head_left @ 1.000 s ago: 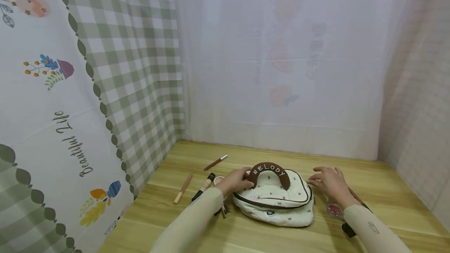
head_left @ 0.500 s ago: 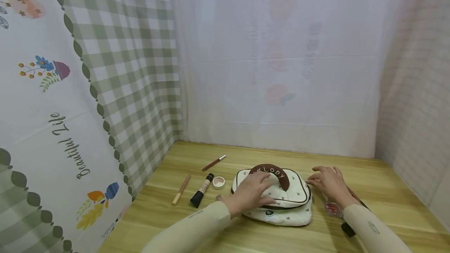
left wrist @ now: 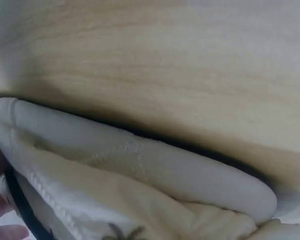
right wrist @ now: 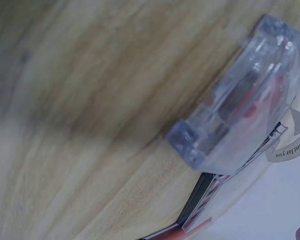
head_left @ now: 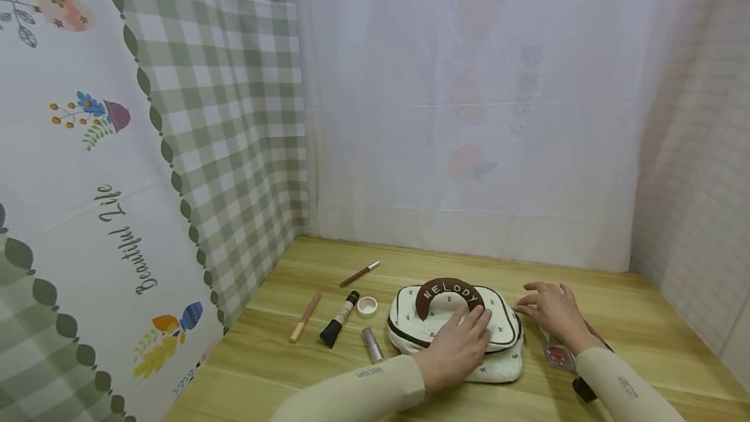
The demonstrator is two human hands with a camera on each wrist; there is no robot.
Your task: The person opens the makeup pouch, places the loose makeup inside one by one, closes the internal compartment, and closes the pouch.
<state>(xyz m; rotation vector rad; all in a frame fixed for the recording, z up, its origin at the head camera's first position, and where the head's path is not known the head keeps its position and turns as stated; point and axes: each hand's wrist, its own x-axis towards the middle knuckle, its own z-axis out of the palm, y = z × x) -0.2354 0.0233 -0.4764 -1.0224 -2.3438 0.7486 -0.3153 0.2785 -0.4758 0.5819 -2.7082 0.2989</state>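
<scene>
A white cosmetic bag (head_left: 404, 318) with small printed bows and dark piping lies on the wooden table. Its brown arched handle (head_left: 448, 286) reads MELODY. My left hand (head_left: 459, 347) rests on the bag's front right top, fingers extended towards the handle's right end; the thumb is hidden. The left wrist view shows the bag's side (left wrist: 115, 150) up close, with fingertips (left wrist: 7, 232) at the left edge. My right hand (head_left: 553, 314) is at the bag's right edge, fingers bent; whether they pinch anything there is unclear. Below that hand lies a clear case (right wrist: 240, 95) with red contents.
Left of the bag lie a slim brown stick with silver end (head_left: 359, 275), a brown-and-gold tube (head_left: 306, 318), a beige tube with black cap (head_left: 340, 319), a round pot (head_left: 366, 307) and a mauve-silver tube (head_left: 372, 345). A black item (head_left: 584, 389) sits by the right forearm.
My left hand has moved from the bag's left side by the handle, across its front, to the front right. The mauve-silver tube is more exposed now. The right hand stays at the right edge.
</scene>
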